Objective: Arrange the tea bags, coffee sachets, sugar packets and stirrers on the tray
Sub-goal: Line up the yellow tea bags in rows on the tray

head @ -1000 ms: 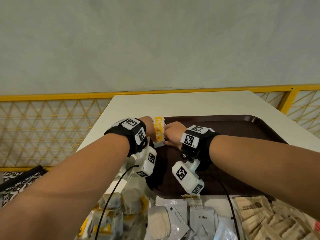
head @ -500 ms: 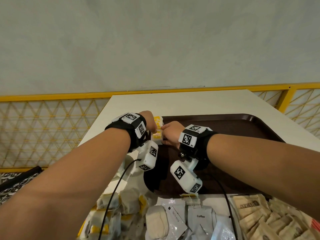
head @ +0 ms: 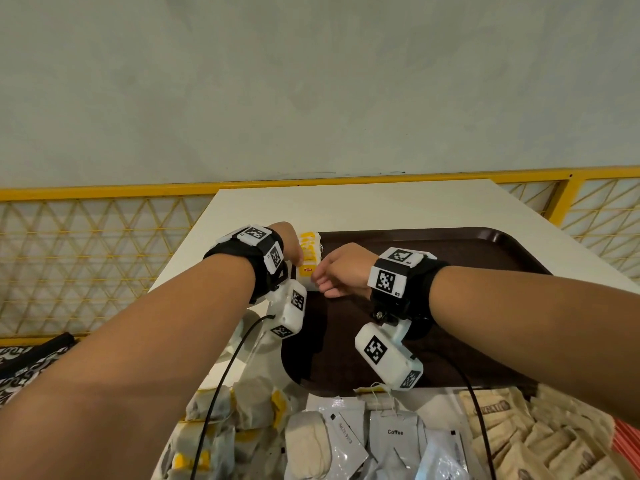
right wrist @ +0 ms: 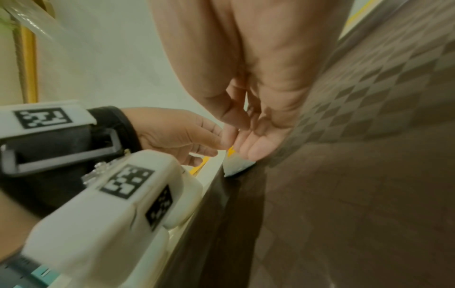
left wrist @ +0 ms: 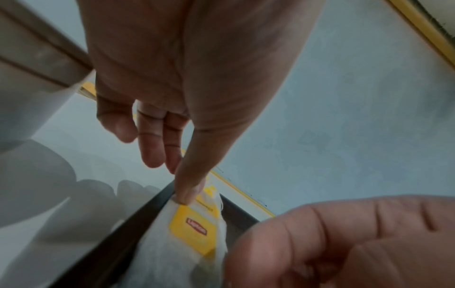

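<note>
Stack of Lipton tea bags (head: 307, 258) standing at the brown tray's (head: 450, 237) far left corner. Pinched by left hand (head: 289, 242) fingers; right hand (head: 341, 271) fingers pressed against it, maybe curled.

A dark brown plastic tray (head: 450, 244) is set on the white desk (head: 346, 206). A stack of yellow-tagged white tea bags (head: 308, 261) is stood at the tray's far-left corner; loose packets are heaped along the desk's near edge.
</note>
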Motion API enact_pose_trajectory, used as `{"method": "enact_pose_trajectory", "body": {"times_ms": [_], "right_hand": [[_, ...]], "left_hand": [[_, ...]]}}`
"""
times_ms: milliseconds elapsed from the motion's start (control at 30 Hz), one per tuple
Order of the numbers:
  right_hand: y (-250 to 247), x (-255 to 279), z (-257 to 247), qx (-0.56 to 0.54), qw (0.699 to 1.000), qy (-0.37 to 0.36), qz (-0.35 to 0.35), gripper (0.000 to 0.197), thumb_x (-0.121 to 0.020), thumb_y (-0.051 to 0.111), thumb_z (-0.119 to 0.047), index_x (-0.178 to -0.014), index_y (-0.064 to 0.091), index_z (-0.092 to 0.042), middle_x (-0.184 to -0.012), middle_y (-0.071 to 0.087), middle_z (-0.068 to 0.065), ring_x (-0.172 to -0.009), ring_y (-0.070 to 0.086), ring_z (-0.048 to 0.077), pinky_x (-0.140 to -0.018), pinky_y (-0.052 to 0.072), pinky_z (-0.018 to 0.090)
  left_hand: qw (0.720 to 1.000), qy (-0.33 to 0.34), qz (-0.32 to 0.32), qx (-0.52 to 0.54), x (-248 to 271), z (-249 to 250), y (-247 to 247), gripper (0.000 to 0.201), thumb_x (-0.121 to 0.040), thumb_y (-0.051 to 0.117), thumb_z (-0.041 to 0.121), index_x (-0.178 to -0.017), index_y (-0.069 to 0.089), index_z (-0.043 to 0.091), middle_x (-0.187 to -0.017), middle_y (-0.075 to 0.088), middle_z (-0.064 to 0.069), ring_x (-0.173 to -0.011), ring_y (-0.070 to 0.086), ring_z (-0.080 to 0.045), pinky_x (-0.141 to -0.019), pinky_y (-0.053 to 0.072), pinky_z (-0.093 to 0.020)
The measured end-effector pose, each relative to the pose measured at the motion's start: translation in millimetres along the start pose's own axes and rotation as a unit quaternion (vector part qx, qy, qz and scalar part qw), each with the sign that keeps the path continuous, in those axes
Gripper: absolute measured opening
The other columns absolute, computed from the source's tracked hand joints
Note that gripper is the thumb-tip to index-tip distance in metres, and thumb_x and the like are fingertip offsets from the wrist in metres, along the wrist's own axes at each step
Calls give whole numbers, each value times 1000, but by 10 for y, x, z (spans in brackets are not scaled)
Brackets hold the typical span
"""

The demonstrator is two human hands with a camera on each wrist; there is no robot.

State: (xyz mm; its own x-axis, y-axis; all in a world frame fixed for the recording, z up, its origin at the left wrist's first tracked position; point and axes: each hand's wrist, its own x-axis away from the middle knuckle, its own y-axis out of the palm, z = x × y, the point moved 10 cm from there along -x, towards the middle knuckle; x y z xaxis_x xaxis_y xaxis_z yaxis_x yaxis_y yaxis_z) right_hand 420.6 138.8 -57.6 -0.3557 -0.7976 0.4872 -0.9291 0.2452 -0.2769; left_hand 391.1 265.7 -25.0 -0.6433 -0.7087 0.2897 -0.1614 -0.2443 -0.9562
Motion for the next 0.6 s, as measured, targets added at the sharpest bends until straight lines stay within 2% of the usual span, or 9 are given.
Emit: {"method": "enact_pose_trajectory", "body": {"times_ms": [133, 200, 267, 300, 367, 400, 433, 500, 600], "right_hand": [[152, 128, -29, 15, 998, 6, -53, 34, -97, 38, 1, -68, 50, -12, -45, 48, -1, -40, 45, 4, -43, 39, 11], [126, 223, -116, 41, 998, -28, -25, 23, -96, 42, 1, -80, 57, -7, -57, 54, 3, -50, 51, 8, -51, 44, 14], [167, 395, -195, 30, 998, -55, -33, 23, -95, 41, 5, -80, 55, -5, -67, 51, 7, -60, 49, 11, -57, 46, 16], [233, 503, -221, 18, 996, -63, -56, 25, -94, 41, 7, -76, 54, -5, -69, 52, 9, -62, 50, 12, -58, 46, 16], [389, 762, -275, 49, 989, -92, -105, 18, -91, 49, 8, -80, 59, -1, -78, 61, 14, -66, 58, 15, -63, 52, 20], [493, 899, -258, 87, 982, -99, -135, 12, -90, 54, 7, -85, 63, 1, -83, 65, 16, -67, 62, 15, -62, 55, 19], [597, 1039, -223, 134, 972, -104, -160, 9, -88, 57, 6, -91, 65, 3, -87, 67, 16, -69, 64, 15, -62, 56, 19], [804, 1291, -137, 274, 934, -123, -193, 16, -85, 63, -1, -101, 68, 0, -94, 71, 13, -75, 67, 16, -66, 56, 19], [1048, 1521, -22, 507, 822, -182, -184, 29, -82, 69, -20, -110, 68, -16, -104, 70, -1, -92, 66, 14, -80, 54, 23]], "left_hand": [[998, 14, -7, 62, 74, 36, -28, 36, -87, 68, 21, -117, 65, 3, -120, 64, -13, -111, 59, -26, -92, 49, -35], [990, 6, -13, 142, 159, -17, -91, 34, -86, 68, 21, -114, 67, 3, -111, 67, -11, -94, 62, -23, -74, 53, -31], [973, 15, -27, 227, 333, -63, -245, 35, -81, 72, 25, -109, 69, 4, -102, 68, -11, -79, 57, -23, -58, 46, -24], [964, 29, -42, 260, 432, -81, -322, 35, -76, 76, 28, -104, 72, 8, -101, 69, -12, -78, 57, -23, -63, 47, -25], [935, 57, -78, 341, 705, -77, -487, 25, -66, 83, 28, -86, 75, 15, -92, 70, -10, -83, 59, -23, -86, 51, -36], [912, 79, -93, 391, 879, -39, -588, 21, -64, 84, 23, -81, 73, 15, -84, 70, -7, -82, 61, -21, -86, 53, -36], [895, 101, -94, 424, 1092, 0, -709, 18, -66, 80, 18, -80, 70, 14, -77, 69, -4, -76, 64, -16, -76, 57, -30], [889, 139, -74, 430, 1565, 49, -959, 17, -68, 70, 13, -84, 66, 13, -73, 68, 1, -68, 67, -7, -58, 56, -21], [906, 194, -73, 368, 2221, 46, -997, 22, -65, 70, 16, -86, 70, 14, -78, 68, 0, -75, 67, -7, -60, 57, -25]]}}
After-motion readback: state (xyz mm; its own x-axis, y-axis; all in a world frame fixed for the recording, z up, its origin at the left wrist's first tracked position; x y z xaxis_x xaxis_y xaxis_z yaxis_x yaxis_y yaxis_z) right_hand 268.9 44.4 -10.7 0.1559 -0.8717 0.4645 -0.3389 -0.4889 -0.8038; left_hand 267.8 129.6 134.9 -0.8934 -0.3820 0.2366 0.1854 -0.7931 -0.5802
